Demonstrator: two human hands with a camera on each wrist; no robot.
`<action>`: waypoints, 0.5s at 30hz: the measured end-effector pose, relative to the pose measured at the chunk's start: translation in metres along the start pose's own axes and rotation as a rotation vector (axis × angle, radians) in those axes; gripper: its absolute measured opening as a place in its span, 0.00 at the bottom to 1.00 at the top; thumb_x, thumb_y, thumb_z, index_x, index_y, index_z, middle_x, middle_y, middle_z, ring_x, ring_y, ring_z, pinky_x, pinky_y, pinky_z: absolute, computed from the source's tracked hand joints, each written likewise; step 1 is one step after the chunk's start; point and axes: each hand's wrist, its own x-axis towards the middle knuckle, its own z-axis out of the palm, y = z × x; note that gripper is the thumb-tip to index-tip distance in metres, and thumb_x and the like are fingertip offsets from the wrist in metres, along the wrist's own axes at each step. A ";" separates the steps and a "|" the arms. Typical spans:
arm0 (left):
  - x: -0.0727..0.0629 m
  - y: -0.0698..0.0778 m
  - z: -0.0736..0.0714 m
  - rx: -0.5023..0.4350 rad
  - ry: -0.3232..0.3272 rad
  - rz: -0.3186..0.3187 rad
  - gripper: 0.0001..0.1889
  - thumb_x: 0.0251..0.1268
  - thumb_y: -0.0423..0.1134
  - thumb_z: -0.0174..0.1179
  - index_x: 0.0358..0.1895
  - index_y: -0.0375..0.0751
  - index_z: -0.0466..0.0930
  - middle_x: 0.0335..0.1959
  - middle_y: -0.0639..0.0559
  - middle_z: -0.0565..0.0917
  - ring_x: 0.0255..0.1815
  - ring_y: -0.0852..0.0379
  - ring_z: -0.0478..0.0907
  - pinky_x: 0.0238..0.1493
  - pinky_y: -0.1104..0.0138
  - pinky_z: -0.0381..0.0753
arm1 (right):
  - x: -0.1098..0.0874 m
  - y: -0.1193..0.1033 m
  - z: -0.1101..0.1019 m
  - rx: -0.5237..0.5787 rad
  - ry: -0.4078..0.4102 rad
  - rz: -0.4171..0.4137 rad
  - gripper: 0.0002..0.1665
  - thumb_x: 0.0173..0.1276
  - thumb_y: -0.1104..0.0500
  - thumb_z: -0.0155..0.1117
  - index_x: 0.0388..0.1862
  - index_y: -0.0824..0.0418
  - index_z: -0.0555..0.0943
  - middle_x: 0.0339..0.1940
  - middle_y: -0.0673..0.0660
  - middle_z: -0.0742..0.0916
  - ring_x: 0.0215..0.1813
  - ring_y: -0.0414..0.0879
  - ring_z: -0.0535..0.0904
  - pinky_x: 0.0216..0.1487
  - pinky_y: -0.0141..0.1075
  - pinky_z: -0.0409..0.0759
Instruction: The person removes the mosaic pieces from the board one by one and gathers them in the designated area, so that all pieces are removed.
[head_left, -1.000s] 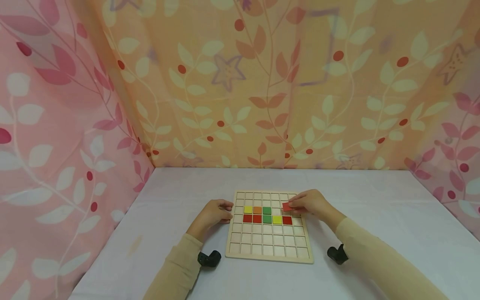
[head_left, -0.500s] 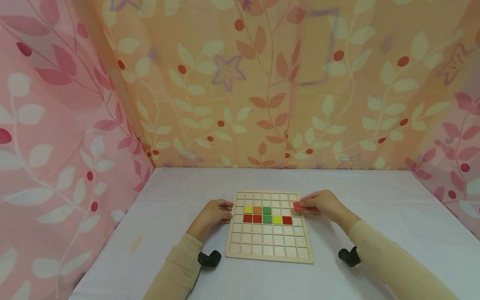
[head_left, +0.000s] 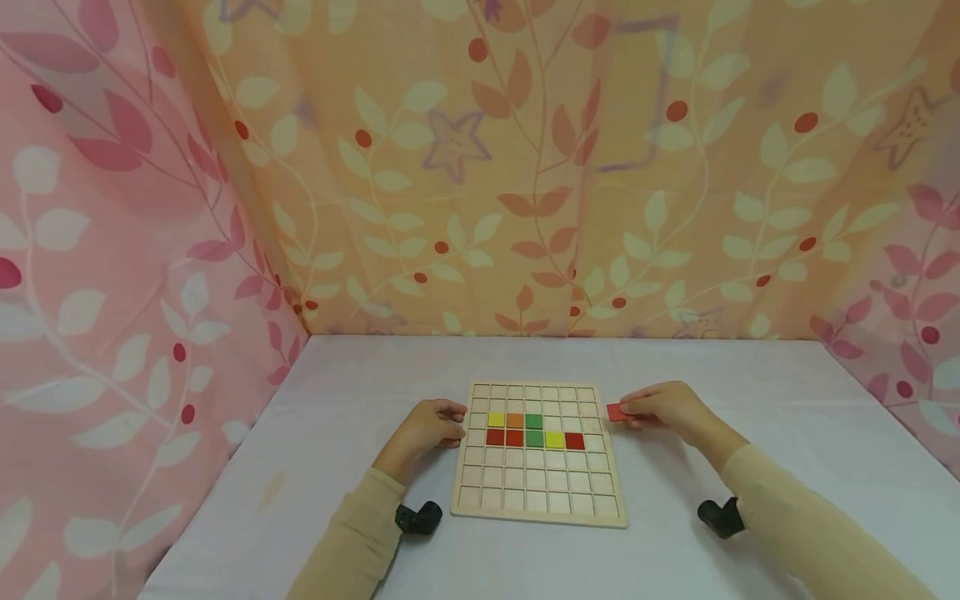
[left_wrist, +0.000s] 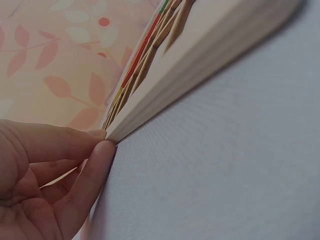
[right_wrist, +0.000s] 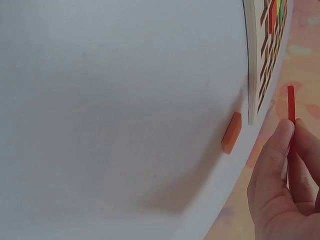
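Observation:
My right hand (head_left: 663,407) pinches a thin square red tile (head_left: 617,412) between thumb and fingers, just off the right edge of the wooden grid board (head_left: 536,481). In the right wrist view the held tile (right_wrist: 291,102) appears edge-on. Fingertips of my left hand (head_left: 429,429) touch the board's left edge. Two rows of coloured tiles fill some cells: a yellow tile (head_left: 497,420), an orange one (head_left: 515,421) and a green one (head_left: 534,421) above red, green and yellow tiles (head_left: 554,439). An orange block (right_wrist: 231,133) lies on the table below my right hand, hidden in the head view.
A white cloth covers the table (head_left: 375,367). Leaf-patterned curtains stand behind (head_left: 480,167) and at both sides. Black wrist-worn devices jut from the left sleeve (head_left: 341,533) and the right sleeve (head_left: 810,521).
My right hand has moved right with the red tile, from over the board's right columns to just beyond its right edge. The left hand and the board have stayed put.

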 end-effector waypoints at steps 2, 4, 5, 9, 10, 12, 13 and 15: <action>0.000 0.000 0.000 0.000 0.000 0.000 0.22 0.56 0.22 0.64 0.57 0.30 0.80 0.43 0.43 0.82 0.34 0.58 0.80 0.36 0.69 0.86 | 0.000 0.002 -0.004 -0.006 0.012 0.007 0.23 0.65 0.62 0.69 0.54 0.77 0.80 0.32 0.51 0.88 0.30 0.37 0.85 0.38 0.31 0.87; 0.001 0.000 -0.001 0.002 0.003 -0.003 0.22 0.56 0.22 0.64 0.57 0.30 0.80 0.44 0.43 0.82 0.34 0.58 0.80 0.36 0.69 0.86 | 0.001 0.004 -0.007 -0.015 0.026 0.017 0.23 0.65 0.61 0.69 0.54 0.76 0.81 0.33 0.50 0.88 0.30 0.36 0.84 0.38 0.30 0.87; 0.001 0.000 -0.001 0.005 0.004 -0.002 0.22 0.56 0.22 0.64 0.57 0.31 0.80 0.44 0.43 0.82 0.34 0.58 0.80 0.36 0.69 0.86 | 0.001 0.005 -0.009 -0.019 0.030 0.021 0.23 0.65 0.61 0.70 0.54 0.75 0.81 0.33 0.50 0.88 0.30 0.36 0.83 0.38 0.30 0.87; 0.001 0.000 0.000 0.001 0.007 -0.011 0.22 0.56 0.22 0.64 0.57 0.32 0.80 0.45 0.44 0.82 0.33 0.59 0.80 0.36 0.69 0.87 | 0.000 0.008 -0.017 -0.026 0.036 0.031 0.24 0.65 0.61 0.69 0.55 0.75 0.81 0.34 0.51 0.88 0.31 0.36 0.84 0.38 0.30 0.87; 0.001 0.000 0.000 0.002 0.006 -0.011 0.22 0.56 0.22 0.64 0.57 0.32 0.80 0.45 0.44 0.82 0.33 0.59 0.80 0.36 0.69 0.87 | -0.001 0.009 -0.019 -0.025 0.037 0.035 0.24 0.65 0.61 0.70 0.55 0.75 0.81 0.34 0.50 0.88 0.31 0.36 0.83 0.38 0.30 0.87; 0.001 0.000 0.001 0.005 0.005 -0.012 0.22 0.56 0.22 0.64 0.57 0.32 0.80 0.45 0.44 0.82 0.33 0.59 0.80 0.36 0.69 0.87 | -0.002 0.011 -0.023 -0.020 0.031 0.035 0.24 0.65 0.61 0.70 0.55 0.75 0.81 0.34 0.50 0.88 0.31 0.36 0.84 0.39 0.31 0.87; 0.001 -0.001 0.001 0.008 0.006 -0.011 0.22 0.56 0.22 0.64 0.57 0.31 0.80 0.45 0.44 0.82 0.33 0.59 0.80 0.36 0.69 0.87 | -0.002 0.012 -0.025 -0.019 0.027 0.033 0.23 0.65 0.60 0.69 0.54 0.75 0.81 0.34 0.49 0.89 0.31 0.36 0.84 0.39 0.30 0.87; 0.002 -0.001 0.001 0.014 0.005 -0.010 0.22 0.56 0.22 0.64 0.57 0.32 0.80 0.45 0.44 0.82 0.33 0.59 0.80 0.36 0.69 0.87 | -0.002 0.014 -0.029 -0.016 0.025 0.034 0.22 0.65 0.60 0.70 0.53 0.74 0.83 0.33 0.49 0.89 0.31 0.36 0.84 0.38 0.30 0.87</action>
